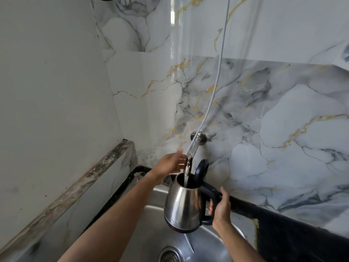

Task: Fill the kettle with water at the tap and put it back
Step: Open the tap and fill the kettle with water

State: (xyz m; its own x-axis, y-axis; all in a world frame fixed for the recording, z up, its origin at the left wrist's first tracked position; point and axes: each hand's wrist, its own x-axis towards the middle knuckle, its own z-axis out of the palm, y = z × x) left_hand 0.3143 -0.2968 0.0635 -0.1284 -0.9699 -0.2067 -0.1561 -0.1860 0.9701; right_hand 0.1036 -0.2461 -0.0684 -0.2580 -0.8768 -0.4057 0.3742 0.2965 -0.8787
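Over one steel sink (pixel 151 220), right hand (pixel 221 207) fingers grip one kettle (pixel 182 205); left hand (pixel 170 164) fingers touch one tap (pixel 188 163).

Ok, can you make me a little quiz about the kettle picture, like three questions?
1. True or false: the lid of the kettle is closed.
2. Which hand holds the kettle's black handle? A) left hand B) right hand C) neither
3. Fill in: water runs from the tap into the kettle, which is held above the ____.

Key:
1. False. The lid is flipped open.
2. B. The right hand grips the handle, while the left hand is at the tap.
3. Sink.
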